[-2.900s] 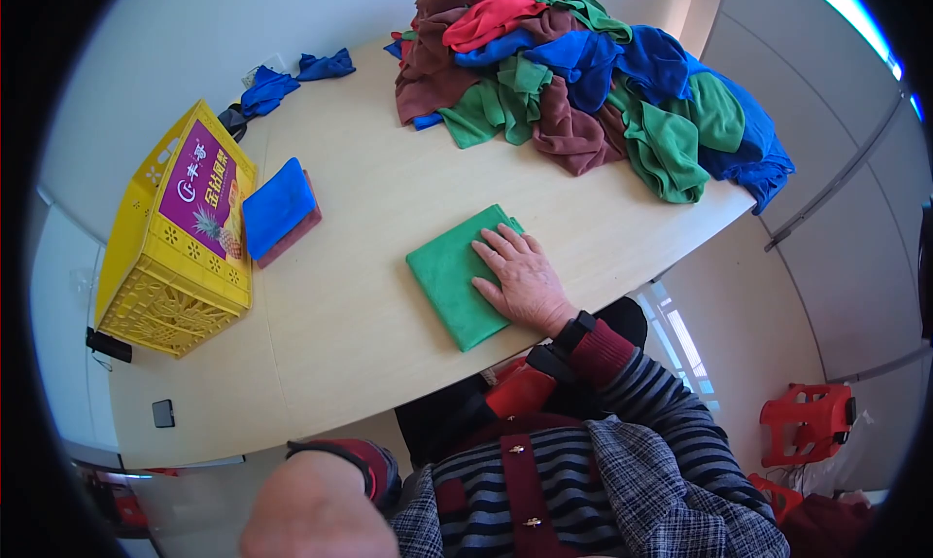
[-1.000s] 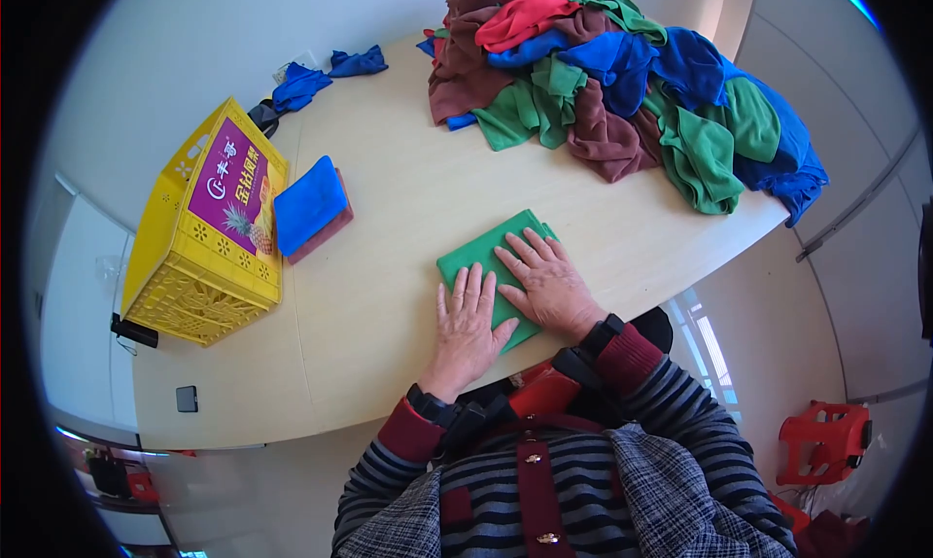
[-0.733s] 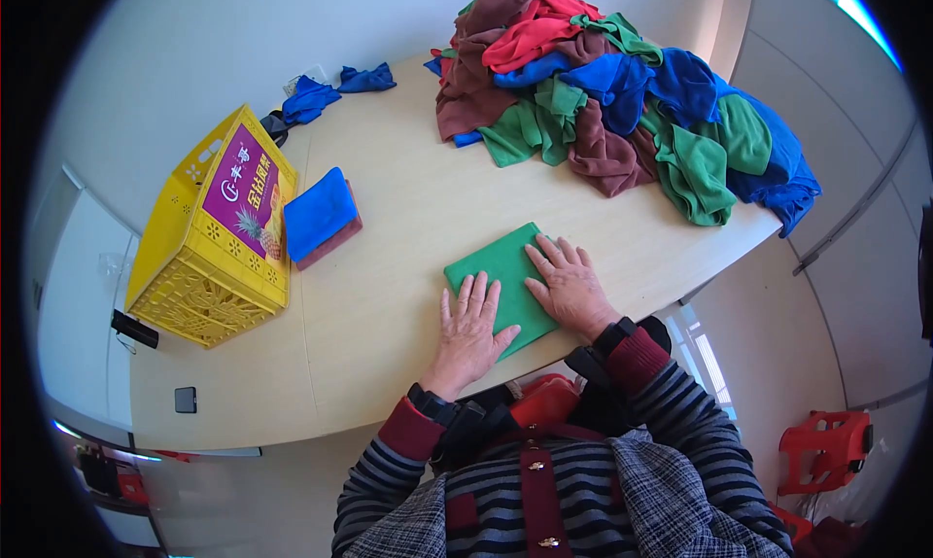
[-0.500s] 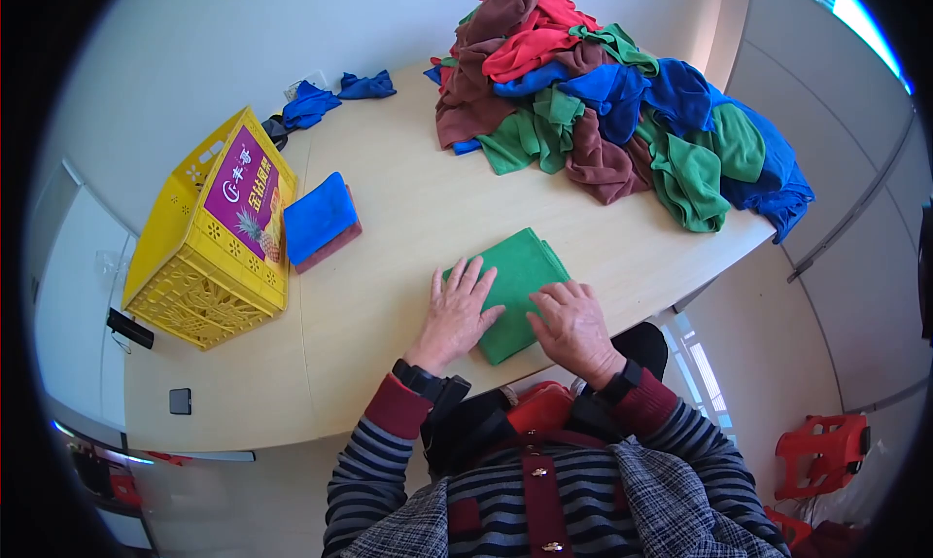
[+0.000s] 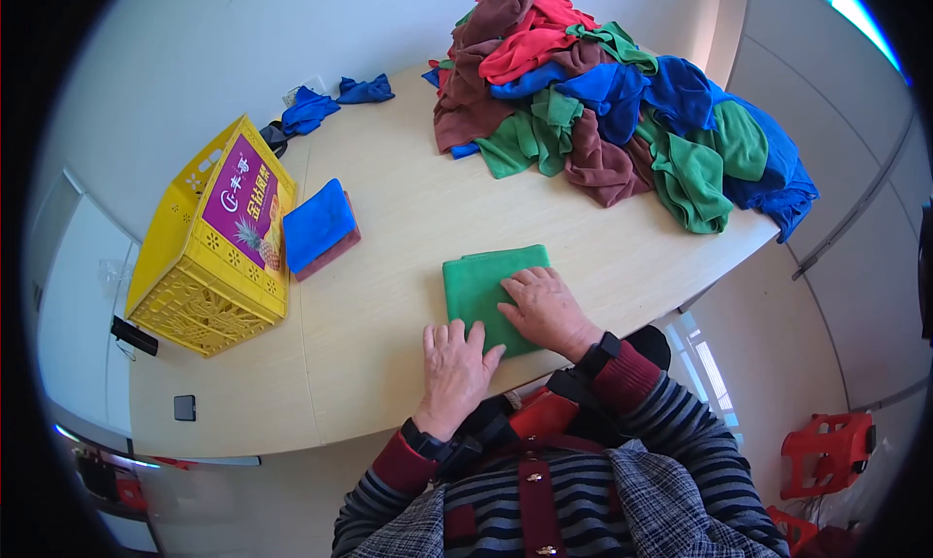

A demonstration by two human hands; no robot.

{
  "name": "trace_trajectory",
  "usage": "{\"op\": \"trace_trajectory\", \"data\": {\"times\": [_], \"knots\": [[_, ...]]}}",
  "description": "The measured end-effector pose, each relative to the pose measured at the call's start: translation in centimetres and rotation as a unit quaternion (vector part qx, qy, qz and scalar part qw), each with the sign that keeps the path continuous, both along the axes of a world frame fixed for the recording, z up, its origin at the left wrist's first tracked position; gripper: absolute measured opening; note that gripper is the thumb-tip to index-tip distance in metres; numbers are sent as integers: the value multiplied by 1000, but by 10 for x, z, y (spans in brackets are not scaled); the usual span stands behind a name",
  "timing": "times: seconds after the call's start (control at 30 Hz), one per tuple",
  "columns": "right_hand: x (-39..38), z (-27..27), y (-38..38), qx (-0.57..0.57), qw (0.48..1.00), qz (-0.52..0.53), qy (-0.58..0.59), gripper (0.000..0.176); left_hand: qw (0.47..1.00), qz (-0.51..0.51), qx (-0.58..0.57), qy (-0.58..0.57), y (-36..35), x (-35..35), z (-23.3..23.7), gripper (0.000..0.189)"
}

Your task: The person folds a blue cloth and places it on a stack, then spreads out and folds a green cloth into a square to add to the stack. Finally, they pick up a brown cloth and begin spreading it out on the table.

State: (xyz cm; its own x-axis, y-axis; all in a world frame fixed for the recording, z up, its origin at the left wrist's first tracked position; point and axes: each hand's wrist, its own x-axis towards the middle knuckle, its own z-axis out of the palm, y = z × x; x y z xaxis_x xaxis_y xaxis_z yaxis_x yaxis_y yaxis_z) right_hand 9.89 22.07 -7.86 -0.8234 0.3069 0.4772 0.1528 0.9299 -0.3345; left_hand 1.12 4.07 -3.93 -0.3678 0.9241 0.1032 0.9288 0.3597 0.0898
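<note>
A folded green cloth [image 5: 483, 281] lies flat on the pale wooden table [image 5: 389, 198] near its front edge. My right hand [image 5: 544, 310] rests palm down on the cloth's near right part, fingers spread. My left hand [image 5: 453, 364] lies flat on the table at the cloth's near left corner, fingertips touching its edge. Neither hand grips anything.
A big heap of red, blue, green and brown cloths [image 5: 612, 101] fills the far right. A yellow crate [image 5: 209, 242] stands at the left, with a folded blue-on-brown cloth stack [image 5: 321, 229] beside it. Two crumpled blue cloths [image 5: 330, 101] lie at the back.
The green cloth has turned and now lies squarer to me. My left hand slid back off it toward the table edge; my right hand moved onto its near right part.
</note>
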Motion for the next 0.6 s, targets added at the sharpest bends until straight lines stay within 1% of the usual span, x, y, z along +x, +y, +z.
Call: {"op": "trace_trajectory", "data": {"times": [0.07, 0.1, 0.13, 0.2, 0.23, 0.27, 0.33, 0.37, 0.43, 0.5, 0.6], "knots": [[2, 19, -5, -16, 996, -12, -84, 39, 999, 15, -25, -37, 11, -8, 12, 57], [2, 22, -6, -24, 992, -19, -125, 42, 999, 16, -26, -38, 18, -13, 7, 57], [-1, 18, -5, -26, 992, -21, -125, 42, 999, -18, 31, -4, 29, -21, -6, 59], [-6, 0, -1, 24, 995, -49, -80, 51, 983, -88, 148, 61, 51, -32, -33, 65], [-8, -7, 2, 49, 995, -64, -57, 55, 983, -93, 149, 61, 56, -35, -42, 65], [-8, -13, 5, 49, 995, -67, -56, 55, 986, -91, 136, 31, 57, -39, -52, 67], [-7, -17, 5, 32, 993, -63, -91, 62, 990, -85, 108, -34, 61, -41, -53, 72], [-6, -20, 6, 22, 992, -59, -111, 65, 990, -85, 106, -37, 63, -42, -55, 72], [-5, -28, 9, 4, 991, -60, -118, 66, 991, -86, 92, -48, 59, -44, -60, 74], [-7, -21, 15, -16, 990, -68, -121, 68, 991, -86, 84, -53, 58, -47, -61, 76], [-12, -24, 28, -17, 989, -85, -122, 67, 992, -77, 86, -44, 61, -45, -62, 77]]}}
